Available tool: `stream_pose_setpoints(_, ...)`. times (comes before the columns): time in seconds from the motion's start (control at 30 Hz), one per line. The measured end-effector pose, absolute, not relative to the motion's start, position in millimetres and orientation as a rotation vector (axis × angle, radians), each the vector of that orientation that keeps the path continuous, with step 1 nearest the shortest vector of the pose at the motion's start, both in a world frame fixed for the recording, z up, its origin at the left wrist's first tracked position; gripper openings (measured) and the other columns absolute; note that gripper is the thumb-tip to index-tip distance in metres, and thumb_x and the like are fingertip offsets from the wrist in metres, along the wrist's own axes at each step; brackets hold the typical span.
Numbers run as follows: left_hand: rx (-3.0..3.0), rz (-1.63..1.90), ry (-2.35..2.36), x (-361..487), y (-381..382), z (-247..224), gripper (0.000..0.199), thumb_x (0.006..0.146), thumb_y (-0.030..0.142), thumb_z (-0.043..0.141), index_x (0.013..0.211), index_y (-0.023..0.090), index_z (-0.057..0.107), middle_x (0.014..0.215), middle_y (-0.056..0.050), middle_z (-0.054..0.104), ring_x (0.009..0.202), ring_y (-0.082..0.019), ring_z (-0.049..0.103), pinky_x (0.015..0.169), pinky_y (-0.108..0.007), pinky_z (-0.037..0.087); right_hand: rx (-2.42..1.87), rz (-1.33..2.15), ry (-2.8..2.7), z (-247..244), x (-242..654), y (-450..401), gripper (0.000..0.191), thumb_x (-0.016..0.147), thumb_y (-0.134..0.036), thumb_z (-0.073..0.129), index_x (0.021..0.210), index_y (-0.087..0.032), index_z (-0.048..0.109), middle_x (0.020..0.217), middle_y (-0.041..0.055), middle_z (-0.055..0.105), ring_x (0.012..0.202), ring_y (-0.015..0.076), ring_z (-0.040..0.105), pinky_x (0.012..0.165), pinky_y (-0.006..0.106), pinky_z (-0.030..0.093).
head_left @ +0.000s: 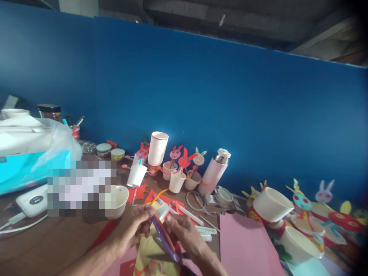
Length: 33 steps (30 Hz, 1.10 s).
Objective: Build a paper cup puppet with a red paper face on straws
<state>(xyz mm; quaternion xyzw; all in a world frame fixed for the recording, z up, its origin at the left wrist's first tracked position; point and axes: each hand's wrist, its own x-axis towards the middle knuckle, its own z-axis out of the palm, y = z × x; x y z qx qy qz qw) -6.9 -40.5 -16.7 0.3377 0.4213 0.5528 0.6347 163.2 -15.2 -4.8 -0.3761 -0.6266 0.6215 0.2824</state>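
Note:
My left hand (141,218) is closed in a pinch around the upper end of an orange straw-like stick (166,234) and a purple straw-like stick (164,239). They slant down to the right, side by side. Against their right side is my right hand (182,232), its thumb and fingers drawn together; what it grips is partly hidden. A yellow-orange strip (159,196) rises just above my left fingertips. Behind the fingers lies a translucent whitish piece (163,211). Under both hands is a yellow sheet (151,255), with red paper (106,232) to the left.
White markers (188,214) lie beyond my hands. Paper cups with rabbit faces (184,161) stand farther back, beside a stack of cups (158,148) and a thermos (214,172). Pink paper (247,245) and more cups (300,245) are at right. A paper cup (122,199) sits left.

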Motion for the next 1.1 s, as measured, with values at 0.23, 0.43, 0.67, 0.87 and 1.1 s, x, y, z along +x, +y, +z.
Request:
stream_pose_setpoints(0.23, 0.733, 1.181, 0.901, -8.4, -40.7, -18.2, 0.021, 0.073, 0.032, 0.065, 0.066, 0.012, 0.063, 0.045, 0.005, 0.048, 0.039, -0.005, 0.041, 0.042, -0.016, 0.035, -1.014, 1.697, -1.719, 2.2, 162.9, -21.9, 0.028, 0.073, -0.03, 0.058, 0.051, -0.015, 0.048, 0.044, -0.0056, 0.042, 0.041, 0.0046, 0.033, 0.04, 0.017, 0.021)
stream_pose_setpoints(0.43, 0.712, 1.133, 0.905, -9.5, -42.7, -14.0, 0.032, 0.075, 0.042, 0.06, 0.064, 0.012, 0.062, 0.044, 0.004, 0.048, 0.04, -0.006, 0.044, 0.04, -0.016, 0.031, -0.974, 1.779, -1.625, -2.1, 161.2, -20.0, 0.033, 0.072, -0.039, 0.061, 0.054, -0.013, 0.051, 0.045, -0.0046, 0.045, 0.041, 0.0044, 0.034, 0.042, 0.018, 0.022)
stream_pose_setpoints(0.67, 0.742, 1.12, 0.853, -7.1, -40.6, -13.8, 0.025, 0.069, 0.035, 0.068, 0.063, 0.012, 0.06, 0.047, 0.004, 0.052, 0.039, -0.005, 0.043, 0.042, -0.017, 0.036, -0.963, 1.75, -1.644, -3.1, 157.2, -21.9, 0.047, 0.074, -0.056, 0.053, 0.057, -0.013, 0.056, 0.047, -0.0024, 0.048, 0.041, 0.0061, 0.04, 0.043, 0.018, 0.027)
stream_pose_setpoints(0.87, 0.534, 1.217, 0.812, -11.4, -40.3, -18.2, 0.015, 0.07, 0.025, 0.068, 0.07, 0.014, 0.057, 0.05, 0.004, 0.057, 0.043, -0.006, 0.049, 0.044, -0.016, 0.038, -0.888, 1.755, -1.49, -3.1, 156.5, -20.8, 0.042, 0.074, -0.054, 0.055, 0.067, -0.013, 0.056, 0.049, -0.0032, 0.048, 0.043, 0.0077, 0.044, 0.045, 0.019, 0.032)
stream_pose_setpoints(1.1, 0.592, 1.201, 0.728, -7.0, -43.7, -13.2, 0.014, 0.07, 0.018, 0.065, 0.067, 0.015, 0.052, 0.06, -0.001, 0.064, 0.055, -0.01, 0.057, 0.051, -0.02, 0.043, -0.763, 1.676, -1.382, -2.0, 153.6, -21.6, 0.035, 0.068, -0.043, 0.067, 0.084, -0.013, 0.058, 0.069, 0.0006, 0.056, 0.057, 0.0092, 0.05, 0.053, 0.02, 0.038)
